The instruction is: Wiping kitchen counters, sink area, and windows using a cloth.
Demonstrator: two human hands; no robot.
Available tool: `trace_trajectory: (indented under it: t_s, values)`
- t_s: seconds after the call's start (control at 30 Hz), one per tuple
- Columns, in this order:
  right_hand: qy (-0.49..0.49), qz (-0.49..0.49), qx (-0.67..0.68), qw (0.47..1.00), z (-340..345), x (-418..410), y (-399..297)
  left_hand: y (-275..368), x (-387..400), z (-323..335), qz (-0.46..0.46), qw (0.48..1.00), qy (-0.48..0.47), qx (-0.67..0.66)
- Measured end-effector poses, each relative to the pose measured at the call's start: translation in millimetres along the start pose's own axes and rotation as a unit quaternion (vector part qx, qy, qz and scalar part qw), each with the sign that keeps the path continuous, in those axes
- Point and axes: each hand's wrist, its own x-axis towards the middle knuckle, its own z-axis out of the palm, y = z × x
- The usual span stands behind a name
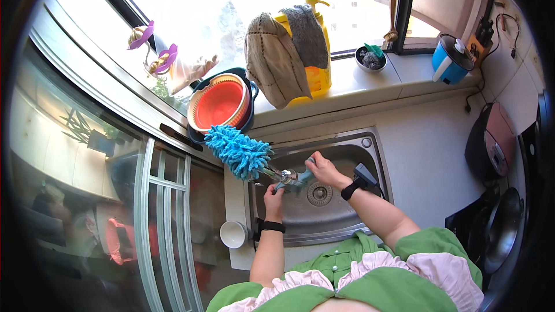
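A wet-looking grey-blue cloth (303,178) spans the gap between my two hands over the stainless steel sink (329,216). My right hand (327,170) grips its upper right end. Its lower left end is pinched in my left hand (273,203). The metal faucet (285,176) reaches in from the left, its head close above the cloth. Whether water runs is hard to tell. Behind the spout, a blue chenille duster head (238,151) covers part of the faucet's base area. The round drain strainer (319,193) shows beneath my right hand.
A white cup (233,234) stands left of the sink. Nested basins with a red colander (219,104) sit at the back left. On the sill are a yellow jug (321,80) draped with cloths (277,60), a scourer bowl (370,60) and a blue pot (452,58). A rice cooker (492,143) is right.
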Motion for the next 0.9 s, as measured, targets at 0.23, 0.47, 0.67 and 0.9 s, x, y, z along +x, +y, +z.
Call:
trace_trajectory:
  t_s: [0.23, 0.47, 0.67, 0.9]
  values:
    - [-0.002, -0.001, 0.160, 0.987, 40.2, -17.4, -13.8, 41.7, -12.4, 51.9, -0.149, 0.839, -0.140, -0.504]
    - [0.037, -0.087, -0.040, 0.995, 63.9, -38.8, -41.7, -46.9, 14.5, 58.3, -0.069, 0.825, -0.166, -0.536]
    - [0.007, -0.075, -0.171, 0.982, 52.8, -20.7, -11.7, -1.2, -4.4, 77.8, -0.212, 0.879, -0.050, -0.425]
    - [0.142, 0.006, -0.068, 0.988, 55.1, 5.2, -6.2, 27.8, -11.8, 71.5, -0.115, 0.954, 0.014, -0.276]
